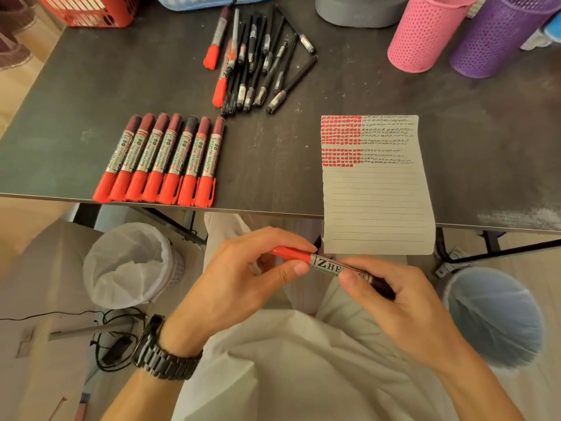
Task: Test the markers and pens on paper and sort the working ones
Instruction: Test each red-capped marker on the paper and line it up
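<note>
Left hand (243,287) pinches red marker (326,264) at cap, right hand (403,308) grips barrel, below table (273,165) near edge. Seven-marker row (161,159) at that edge; lined paper (376,192) overhangs it.

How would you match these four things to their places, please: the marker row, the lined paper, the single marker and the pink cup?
Things:
1. marker row
2. lined paper
3. single marker
4. pink cup

Places:
A. held by left hand and right hand
B. beside the purple cup
C. bearing test marks, overhanging the table edge
D. side by side, near left of table

Pairs: 1-D, 2-C, 3-A, 4-B.
</note>
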